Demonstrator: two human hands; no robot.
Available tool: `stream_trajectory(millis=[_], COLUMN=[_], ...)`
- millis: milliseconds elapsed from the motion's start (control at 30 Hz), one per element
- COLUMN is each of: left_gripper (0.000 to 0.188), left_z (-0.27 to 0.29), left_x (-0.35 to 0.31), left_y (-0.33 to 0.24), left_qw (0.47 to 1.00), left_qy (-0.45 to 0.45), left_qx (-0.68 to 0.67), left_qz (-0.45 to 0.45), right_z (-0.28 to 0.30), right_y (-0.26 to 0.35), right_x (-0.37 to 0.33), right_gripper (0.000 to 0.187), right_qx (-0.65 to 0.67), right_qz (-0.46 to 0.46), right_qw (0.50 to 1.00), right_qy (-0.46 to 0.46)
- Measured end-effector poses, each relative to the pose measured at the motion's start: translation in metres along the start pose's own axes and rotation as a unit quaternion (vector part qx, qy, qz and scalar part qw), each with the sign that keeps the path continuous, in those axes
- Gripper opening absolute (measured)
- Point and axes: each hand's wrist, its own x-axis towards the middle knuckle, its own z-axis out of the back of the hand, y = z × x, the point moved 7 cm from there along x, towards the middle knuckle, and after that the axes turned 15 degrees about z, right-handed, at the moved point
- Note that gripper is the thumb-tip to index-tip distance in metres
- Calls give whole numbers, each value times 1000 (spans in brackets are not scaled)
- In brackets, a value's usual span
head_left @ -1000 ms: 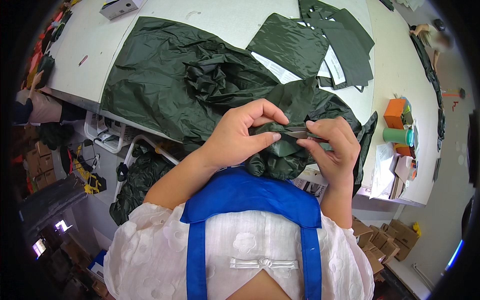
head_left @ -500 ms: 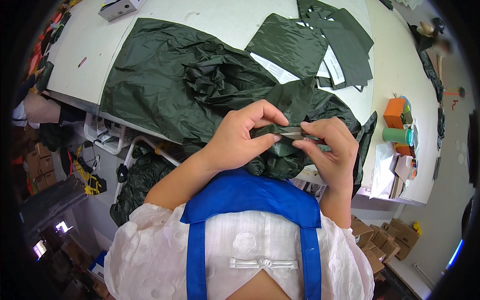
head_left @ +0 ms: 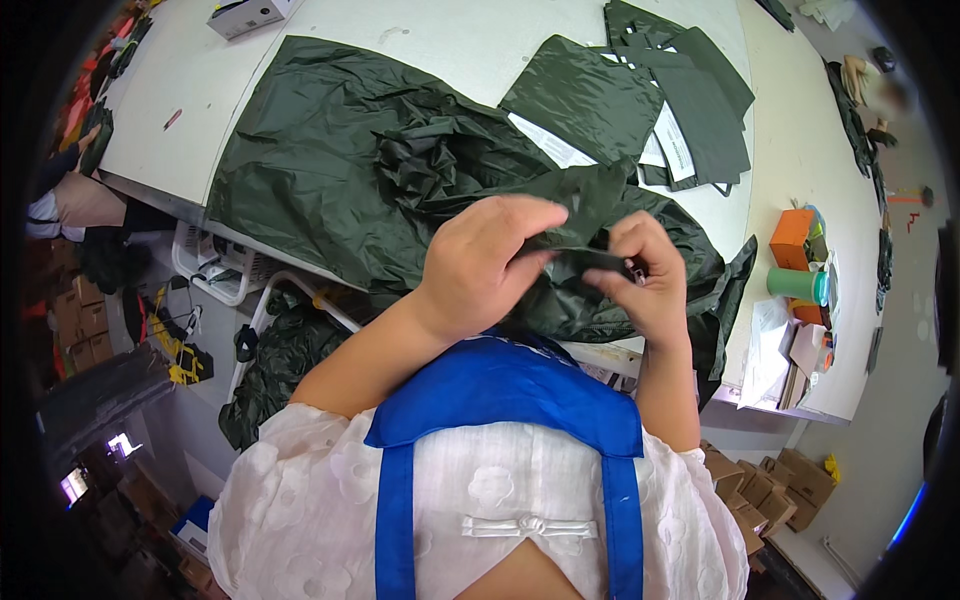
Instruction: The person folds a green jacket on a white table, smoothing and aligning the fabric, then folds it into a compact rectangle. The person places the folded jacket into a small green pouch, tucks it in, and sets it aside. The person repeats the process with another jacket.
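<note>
A large piece of thin, shiny dark green fabric (head_left: pixel 290 150) lies rumpled over the table, its near part bunched in front of my chest. My left hand (head_left: pixel 480 265) is closed on a fold of it between thumb and fingers, slightly blurred. Close by on the right, my right hand (head_left: pixel 648 280) pinches the same fabric, and a short dark strip stretches between the two hands. Small thread snips (head_left: pixel 637 270) sit within my right fingers, mostly hidden; only a bit of them shows. The fabric's near edge hangs by the table's front edge.
Folded dark green pieces (head_left: pixel 690 110) with white paper lie at the back right. An orange box (head_left: pixel 790 233) and a green cup (head_left: pixel 795 284) stand at right. White baskets (head_left: pixel 215 265) are below the table at left. Another person's arm (head_left: pixel 90 195) shows far left.
The snips' blades, seen before between my hands at the fabric, are now drawn back into my right hand. My right hand has shifted slightly left and its fingers now pinch the fabric.
</note>
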Motion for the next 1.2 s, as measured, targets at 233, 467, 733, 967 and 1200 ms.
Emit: stream_trajectory(millis=[233,467,733,967,1200], left_gripper=[71,39,16,22,71], left_z=[-31,-5,-25,2,-27], left_x=[-6,25,31,121,144], left_y=[31,59,11,50,45], left_qw=[944,965,993,980,964], left_qy=[246,-27,66,65,236], left_qx=[-66,-38,93,133,-49], left_qz=[209,257,-20,135,110], right_z=[14,-11,34,1,231], right_y=[3,0,-32,-12,-82], right_x=[12,9,11,64,135], right_gripper=[25,41,26,27,29], right_qx=[14,-87,76,-194,168], right_qz=[26,-55,27,-17,17], right_qw=[987,994,933,979,833], right_qy=[-158,26,-350,-53,-526])
